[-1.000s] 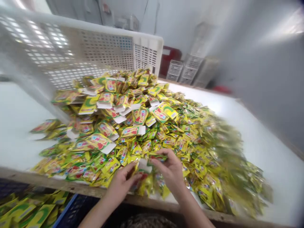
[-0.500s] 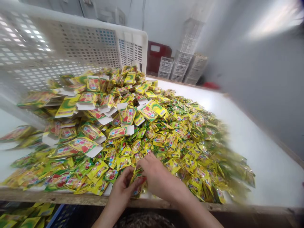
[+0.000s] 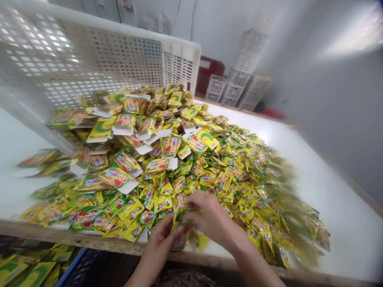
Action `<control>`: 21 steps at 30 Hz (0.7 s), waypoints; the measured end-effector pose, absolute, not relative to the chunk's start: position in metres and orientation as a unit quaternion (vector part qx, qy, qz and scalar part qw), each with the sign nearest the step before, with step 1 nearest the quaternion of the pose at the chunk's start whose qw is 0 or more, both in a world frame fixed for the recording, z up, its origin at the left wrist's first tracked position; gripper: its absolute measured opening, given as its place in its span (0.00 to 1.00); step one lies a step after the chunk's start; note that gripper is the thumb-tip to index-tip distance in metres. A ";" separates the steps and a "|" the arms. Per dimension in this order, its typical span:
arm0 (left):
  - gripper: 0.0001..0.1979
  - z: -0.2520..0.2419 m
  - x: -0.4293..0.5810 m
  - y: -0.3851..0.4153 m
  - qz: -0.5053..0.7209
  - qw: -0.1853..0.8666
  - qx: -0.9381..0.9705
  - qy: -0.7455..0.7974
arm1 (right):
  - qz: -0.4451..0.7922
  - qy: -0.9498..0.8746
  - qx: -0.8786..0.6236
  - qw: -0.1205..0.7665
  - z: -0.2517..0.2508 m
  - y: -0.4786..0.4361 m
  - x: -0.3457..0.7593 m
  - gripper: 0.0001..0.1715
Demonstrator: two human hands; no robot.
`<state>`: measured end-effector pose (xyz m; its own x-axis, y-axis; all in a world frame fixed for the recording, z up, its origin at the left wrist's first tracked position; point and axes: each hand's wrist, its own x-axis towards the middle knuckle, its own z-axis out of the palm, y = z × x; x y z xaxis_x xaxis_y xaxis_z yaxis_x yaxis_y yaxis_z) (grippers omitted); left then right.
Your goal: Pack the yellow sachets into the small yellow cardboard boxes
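Note:
A large heap of small yellow-green packets (image 3: 209, 175) covers the white table, with open yellow-green boxes (image 3: 116, 178) piled on its left side. At the front edge, my left hand (image 3: 163, 238) is closed around a yellow-green box, its thumb across the front. My right hand (image 3: 206, 217) is beside it, fingers curled at the top of the same box; some fingertips are hidden. Part of another yellow packet (image 3: 201, 240) shows below my right hand, blurred.
A white perforated crate (image 3: 119, 52) lies on its side at the back left. Below the table's wooden edge (image 3: 98, 242), a blue bin (image 3: 76, 268) holds yellow-green boxes. Stacked crates (image 3: 233, 87) stand beyond the table.
The view has shifted, so the pile sits further right. My right hand's fingers have bent more, its wrist raised, at the top of the box. My left hand keeps its grip.

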<state>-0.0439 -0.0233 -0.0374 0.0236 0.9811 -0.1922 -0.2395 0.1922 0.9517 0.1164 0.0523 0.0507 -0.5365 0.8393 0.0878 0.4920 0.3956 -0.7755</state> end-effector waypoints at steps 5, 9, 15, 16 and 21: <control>0.21 -0.042 -0.040 -0.023 0.510 0.609 0.374 0.479 | 0.309 -0.844 -0.358 0.255 0.023 0.042 0.117 0.09; 0.20 -0.041 -0.041 -0.023 0.482 0.619 0.391 0.481 | 0.329 -0.823 -0.372 0.274 0.011 0.023 0.120 0.07; 0.19 -0.038 -0.041 -0.025 0.483 0.621 0.380 0.487 | 0.342 -0.735 -0.448 0.377 0.000 0.016 0.128 0.15; 0.19 -0.038 -0.041 -0.025 0.478 0.625 0.380 0.486 | 0.336 -0.736 -0.445 0.384 -0.001 0.017 0.129 0.13; 0.21 -0.039 -0.039 -0.026 0.475 0.617 0.365 0.510 | 0.295 -0.746 -0.420 0.425 -0.001 0.019 0.125 0.08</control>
<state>-0.0386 -0.0256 -0.0389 0.0269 0.9587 -0.2830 -0.2140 0.2821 0.9352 0.1253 0.0186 -0.0011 -0.2863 0.8768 0.3863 0.3749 0.4735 -0.7970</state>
